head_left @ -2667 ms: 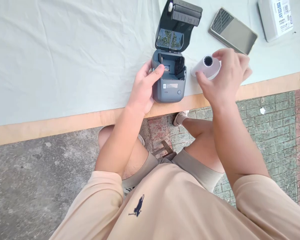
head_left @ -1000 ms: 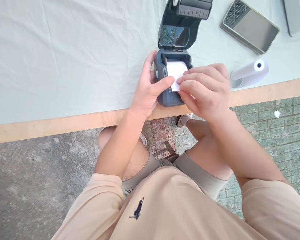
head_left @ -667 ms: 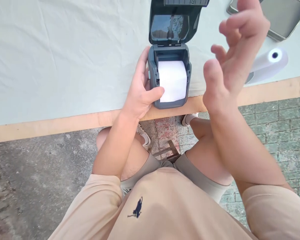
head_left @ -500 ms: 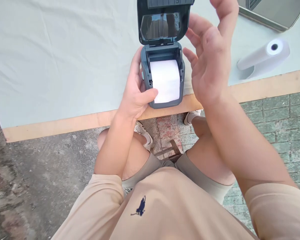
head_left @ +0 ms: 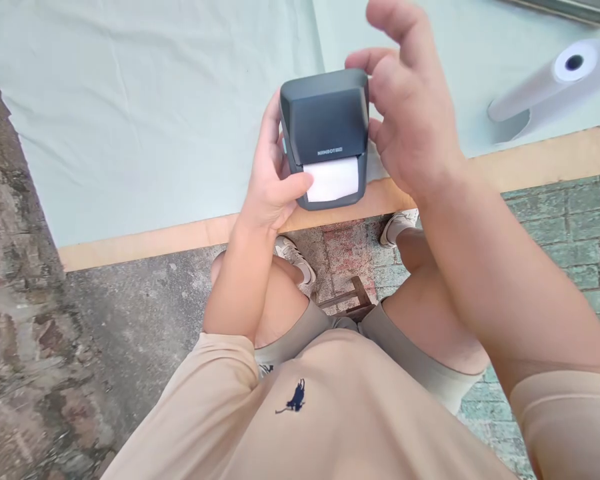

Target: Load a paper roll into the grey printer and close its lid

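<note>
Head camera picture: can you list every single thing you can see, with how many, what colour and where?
Label printer: one, dark grey, lid down, near the table's front edge.
Paper strip: one, white, sticking out of the printer's front slot.
Paper roll: one, white, lying on its side at the right of the table.
Table cloth: one, pale green, covering the table.
Table edge: one, light wood, along the front.
Flat metal thing: one, silver-grey, top right, mostly cut off.
Shoes: two, white, on the paved ground below.
Left hand: one, gripping the printer's left side, thumb by the paper.
Right hand: one, fingers spread, at the printer's right side.
</note>
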`<action>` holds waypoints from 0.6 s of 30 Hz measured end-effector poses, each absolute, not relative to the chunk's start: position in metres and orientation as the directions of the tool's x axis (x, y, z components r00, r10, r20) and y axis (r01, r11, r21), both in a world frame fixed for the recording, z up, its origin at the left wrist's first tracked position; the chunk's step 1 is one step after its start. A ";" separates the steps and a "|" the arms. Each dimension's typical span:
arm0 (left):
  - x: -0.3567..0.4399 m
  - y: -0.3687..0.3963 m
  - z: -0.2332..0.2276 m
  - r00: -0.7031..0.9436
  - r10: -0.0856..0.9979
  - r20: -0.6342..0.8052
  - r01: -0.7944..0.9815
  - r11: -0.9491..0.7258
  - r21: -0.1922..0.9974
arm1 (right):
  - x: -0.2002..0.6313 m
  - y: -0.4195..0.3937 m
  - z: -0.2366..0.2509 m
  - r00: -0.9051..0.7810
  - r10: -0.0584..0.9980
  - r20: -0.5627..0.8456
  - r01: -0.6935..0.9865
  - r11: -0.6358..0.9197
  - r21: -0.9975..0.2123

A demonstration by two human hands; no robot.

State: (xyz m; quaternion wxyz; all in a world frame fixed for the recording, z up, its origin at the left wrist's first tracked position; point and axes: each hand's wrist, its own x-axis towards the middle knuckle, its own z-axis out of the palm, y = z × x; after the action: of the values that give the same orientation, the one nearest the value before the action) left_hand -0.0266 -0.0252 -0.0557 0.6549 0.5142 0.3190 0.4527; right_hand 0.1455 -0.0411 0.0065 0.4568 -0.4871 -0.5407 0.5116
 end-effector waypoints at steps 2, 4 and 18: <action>-0.026 -0.028 -0.048 0.387 0.922 0.014 -0.263 0.096 0.960 | 0.148 -0.041 0.000 -0.187 0.981 0.052 0.030 0.059 -0.998; -0.026 -0.031 -0.040 0.377 0.925 -0.046 -0.210 0.134 0.968 | 0.150 -0.043 -0.006 -0.224 0.973 0.056 0.032 0.064 -0.997; -0.028 -0.023 -0.048 0.351 0.935 -0.049 -0.218 0.132 0.967 | 0.162 -0.043 -0.005 -0.206 0.978 -0.015 0.246 0.037 -0.968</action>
State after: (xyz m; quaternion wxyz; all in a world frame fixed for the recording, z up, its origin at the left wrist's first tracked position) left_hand -0.0285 -0.0232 -0.0475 0.6582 0.4922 0.3644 0.4378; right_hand 0.1618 -0.0426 -0.0050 0.3816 -0.5015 -0.6106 0.4797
